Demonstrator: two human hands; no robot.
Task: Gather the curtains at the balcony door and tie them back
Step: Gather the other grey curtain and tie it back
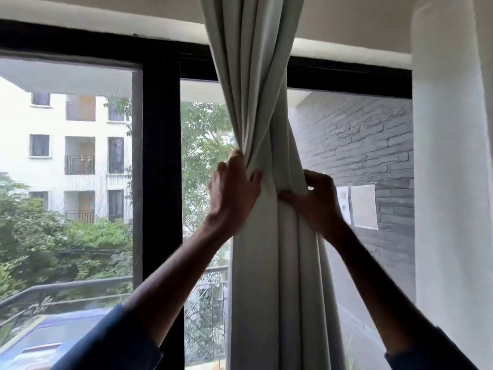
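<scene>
**Both hands on the gathered curtain, no tie made yet**

Gathering looks done: the curtain hangs as one tight bunch in front of the dark door frame, pulled narrow at the middle. The left hand grips that narrow part from the left, thumb on the front and fingers going round the edge. The right hand pinches a fold on the right side, fingers curled. One band of cloth crosses the bunch slantwise above the hands (whether it is a wrap of the curtain itself I cannot tell). No separate cord or hook shows.

By my judgement the tying step is in hand. Next, the left hand should keep the bunch squeezed while the right draws its fold round and tucks it.

To the right are a grey brick wall with papers stuck on it and a white column; a railing runs outside. None of these is in the way; the risk is the heavy folds slipping loose.
</scene>
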